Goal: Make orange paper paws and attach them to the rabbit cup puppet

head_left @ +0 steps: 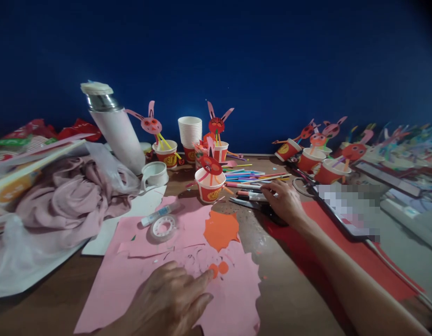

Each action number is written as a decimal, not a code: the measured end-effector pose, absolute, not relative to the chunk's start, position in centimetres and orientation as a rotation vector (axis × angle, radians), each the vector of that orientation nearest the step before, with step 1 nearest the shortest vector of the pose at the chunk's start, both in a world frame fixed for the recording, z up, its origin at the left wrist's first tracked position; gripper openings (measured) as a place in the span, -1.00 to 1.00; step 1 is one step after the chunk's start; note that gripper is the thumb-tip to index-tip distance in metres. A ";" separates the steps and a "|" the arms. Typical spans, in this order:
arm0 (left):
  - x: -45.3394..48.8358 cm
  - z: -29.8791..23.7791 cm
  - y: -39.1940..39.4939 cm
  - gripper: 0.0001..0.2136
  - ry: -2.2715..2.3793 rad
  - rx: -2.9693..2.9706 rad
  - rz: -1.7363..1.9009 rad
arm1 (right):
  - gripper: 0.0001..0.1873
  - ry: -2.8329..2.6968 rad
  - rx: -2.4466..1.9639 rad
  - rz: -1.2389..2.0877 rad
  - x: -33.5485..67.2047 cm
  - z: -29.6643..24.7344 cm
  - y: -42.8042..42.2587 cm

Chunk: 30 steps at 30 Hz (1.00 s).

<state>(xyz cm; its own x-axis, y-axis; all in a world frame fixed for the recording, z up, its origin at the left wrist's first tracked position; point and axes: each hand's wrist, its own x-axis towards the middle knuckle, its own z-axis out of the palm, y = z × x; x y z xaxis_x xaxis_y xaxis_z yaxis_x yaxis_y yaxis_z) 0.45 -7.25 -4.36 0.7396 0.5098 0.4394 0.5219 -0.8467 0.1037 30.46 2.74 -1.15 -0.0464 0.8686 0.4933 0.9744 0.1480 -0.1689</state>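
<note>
Broadly, a deep-blue flat wall (pixel 216 60) is filling the upper half, and a brown wood-grained table (pixel 282 280) is spreading beneath it. A large pink paper sheet with a ragged-cut right edge (pixel 233 298) is lying at six to seven o'clock, while a red paper sheet (pixel 317 214) is showing at four. A crumpled mauve cloth (pixel 65 200) is heaping at nine, and a tall white flask with a silver neck (pixel 114 130) is leaning at ten. At seven, the left hand (pixel 170 294) is pointing, empty, its thumb apart from the index finger. Between three and four, the right hand (pixel 282 200) is bending its fingers over the markers; whether it is gripping one, I cannot tell. Near the centre, a red-and-white paper cup (pixel 211 191) is bearing a yellow printed emblem too small to read, and a red paper rabbit face (pixel 211 166) is standing over it. At eight, a white glue stick (pixel 158 215) is wearing a bluish label, its lettering unclear. Slim capped markers (pixel 249 196) are lying near four. Smallest, two orange paper discs (pixel 223 267) are sitting side by side at six on the pink sheet, the left index fingertip touching the left one.
</note>
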 end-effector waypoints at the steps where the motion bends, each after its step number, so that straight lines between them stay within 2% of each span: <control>1: 0.4 -4.4 -7.3 -0.73 -0.854 -2.910 -0.726 | -0.76 -1.955 -1.758 -0.287 30.4 -1.1 2.7; 19: 0.3 -4.6 -7.2 -0.76 -0.834 -2.943 -0.742 | -0.76 -1.971 -1.802 -0.272 30.8 -0.8 2.8; 30: 0.5 -3.9 -7.2 -0.79 -0.740 -2.936 -0.730 | -0.83 -2.182 -1.814 -0.149 29.8 -0.6 2.2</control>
<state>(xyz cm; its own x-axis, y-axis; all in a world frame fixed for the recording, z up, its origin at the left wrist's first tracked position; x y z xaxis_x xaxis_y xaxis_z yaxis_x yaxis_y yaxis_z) 0.46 -7.15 -3.95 0.7773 0.4415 0.4482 0.4542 -0.8867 0.0858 29.83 2.23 -0.65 -0.1585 0.9430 0.2926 0.9740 0.1979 -0.1100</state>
